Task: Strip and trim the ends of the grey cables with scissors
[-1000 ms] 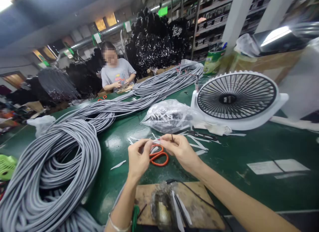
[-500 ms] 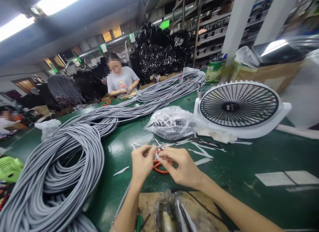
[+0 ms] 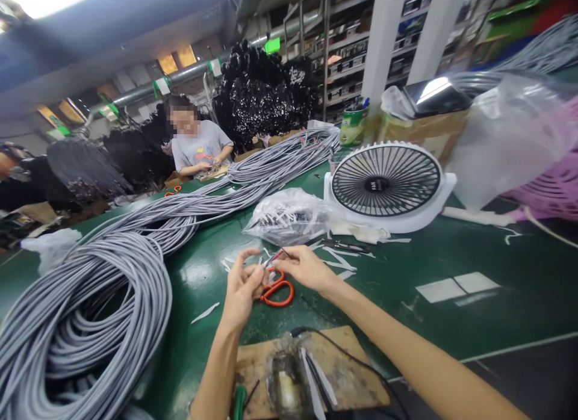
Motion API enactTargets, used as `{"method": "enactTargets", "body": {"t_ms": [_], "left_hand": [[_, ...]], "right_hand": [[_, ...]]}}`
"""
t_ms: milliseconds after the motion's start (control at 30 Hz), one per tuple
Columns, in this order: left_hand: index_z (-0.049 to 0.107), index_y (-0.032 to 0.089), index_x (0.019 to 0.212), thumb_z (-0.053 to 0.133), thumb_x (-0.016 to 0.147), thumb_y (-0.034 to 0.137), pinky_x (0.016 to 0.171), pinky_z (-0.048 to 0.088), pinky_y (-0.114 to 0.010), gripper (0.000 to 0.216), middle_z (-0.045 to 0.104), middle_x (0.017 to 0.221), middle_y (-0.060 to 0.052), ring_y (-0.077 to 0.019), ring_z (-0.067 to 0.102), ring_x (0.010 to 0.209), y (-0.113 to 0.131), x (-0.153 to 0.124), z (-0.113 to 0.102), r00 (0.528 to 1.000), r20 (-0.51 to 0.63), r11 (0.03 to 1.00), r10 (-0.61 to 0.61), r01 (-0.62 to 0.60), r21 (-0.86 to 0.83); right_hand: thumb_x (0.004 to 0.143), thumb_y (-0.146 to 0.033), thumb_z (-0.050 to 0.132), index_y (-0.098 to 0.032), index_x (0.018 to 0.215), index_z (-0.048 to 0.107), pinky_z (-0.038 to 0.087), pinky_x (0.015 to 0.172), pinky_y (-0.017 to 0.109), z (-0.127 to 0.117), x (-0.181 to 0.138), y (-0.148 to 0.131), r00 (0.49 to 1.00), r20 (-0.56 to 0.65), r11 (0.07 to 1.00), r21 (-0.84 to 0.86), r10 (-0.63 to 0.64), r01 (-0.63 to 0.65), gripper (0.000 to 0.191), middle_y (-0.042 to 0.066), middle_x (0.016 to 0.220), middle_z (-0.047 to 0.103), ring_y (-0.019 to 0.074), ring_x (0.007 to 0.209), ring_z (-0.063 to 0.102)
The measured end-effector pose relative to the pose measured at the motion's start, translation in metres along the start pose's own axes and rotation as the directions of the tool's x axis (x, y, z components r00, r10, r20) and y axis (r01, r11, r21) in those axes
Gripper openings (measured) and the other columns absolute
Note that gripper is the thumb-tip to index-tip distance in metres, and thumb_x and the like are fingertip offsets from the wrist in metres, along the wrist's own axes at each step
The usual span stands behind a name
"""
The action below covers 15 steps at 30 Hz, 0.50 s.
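Note:
My left hand [image 3: 241,287] and my right hand [image 3: 303,267] meet above the green table [image 3: 451,251], both pinched on a small thin strip [image 3: 271,259] held between their fingertips. Just below them lie orange-handled scissors [image 3: 276,291]. Loose white strips [image 3: 338,260] are scattered beside them. A clear plastic bag [image 3: 289,215] of more strips sits a little farther back.
A huge coil of grey cable [image 3: 90,311] fills the left and runs back to a seated person [image 3: 196,146]. A white fan [image 3: 386,182] stands at the right. A wooden board [image 3: 311,372] with a small fixture lies near me. Cardboard box [image 3: 422,128] and plastic bag [image 3: 506,131] behind.
The view has swung to the right and the fan now sits nearer the middle. My hands stay together over the scissors, fingertips still pinching the small strip.

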<state>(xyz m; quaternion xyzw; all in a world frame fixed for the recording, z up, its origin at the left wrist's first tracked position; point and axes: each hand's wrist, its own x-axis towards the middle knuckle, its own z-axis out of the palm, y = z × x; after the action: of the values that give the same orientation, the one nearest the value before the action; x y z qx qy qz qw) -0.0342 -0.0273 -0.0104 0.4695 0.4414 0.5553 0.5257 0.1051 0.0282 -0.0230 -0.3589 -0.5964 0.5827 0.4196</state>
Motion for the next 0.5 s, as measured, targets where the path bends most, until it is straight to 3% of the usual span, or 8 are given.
{"method": "enactTargets", "body": {"t_ms": [100, 233, 367, 500], "left_hand": [[0.041, 0.020, 0.096, 0.071, 0.063, 0.044, 0.038, 0.010, -0.013, 0.051, 0.045, 0.048, 0.010, 0.0001, 0.018, 0.035, 0.0030, -0.0001, 0.0024, 0.999, 0.036, 0.998, -0.027, 0.029, -0.062], [0.037, 0.021, 0.090, 0.073, 0.062, 0.043, 0.037, 0.008, -0.013, 0.050, 0.042, 0.046, 0.011, 0.0011, 0.014, 0.034, 0.0079, -0.0015, 0.0049, 0.995, 0.087, 0.991, -0.052, 0.063, -0.121], [0.034, 0.022, 0.087, 0.072, 0.063, 0.044, 0.036, 0.007, -0.012, 0.049, 0.041, 0.046, 0.012, 0.0018, 0.010, 0.033, 0.0087, -0.0006, 0.0039, 0.980, 0.167, 0.983, -0.105, 0.128, -0.133], [0.033, 0.022, 0.083, 0.070, 0.063, 0.047, 0.036, 0.007, -0.012, 0.049, 0.042, 0.045, 0.012, 0.0013, 0.013, 0.032, 0.0050, -0.0008, 0.0024, 0.977, 0.161, 0.983, -0.138, 0.154, -0.095]], "right_hand": [[0.065, -0.027, 0.054, -0.014, 0.073, 0.061, 0.031, 0.047, 0.020, 0.0019, -0.0061, -0.0040, 0.993, -0.052, 0.979, 0.174, -0.102, 0.110, 0.017, -0.008, 0.048, 0.041, 0.0056, 0.045, 0.036], [0.066, -0.020, 0.054, -0.016, 0.111, 0.058, 0.040, 0.052, 0.021, 0.0025, -0.0118, -0.0067, 0.970, 0.123, 0.954, 0.241, -0.210, 0.176, 0.045, -0.007, 0.053, 0.050, 0.0076, 0.049, 0.047], [0.071, -0.028, 0.057, -0.014, 0.105, 0.062, 0.045, 0.060, 0.023, 0.0020, -0.0082, -0.0041, 0.970, 0.118, 0.970, 0.146, -0.212, 0.195, 0.037, 0.000, 0.070, 0.061, 0.0103, 0.061, 0.056], [0.080, -0.048, 0.047, -0.012, 0.092, 0.066, 0.042, 0.051, 0.022, -0.0050, -0.0066, -0.0073, 0.988, 0.065, 0.989, 0.050, -0.139, 0.136, 0.043, 0.000, 0.060, 0.057, 0.0100, 0.052, 0.051]]}}
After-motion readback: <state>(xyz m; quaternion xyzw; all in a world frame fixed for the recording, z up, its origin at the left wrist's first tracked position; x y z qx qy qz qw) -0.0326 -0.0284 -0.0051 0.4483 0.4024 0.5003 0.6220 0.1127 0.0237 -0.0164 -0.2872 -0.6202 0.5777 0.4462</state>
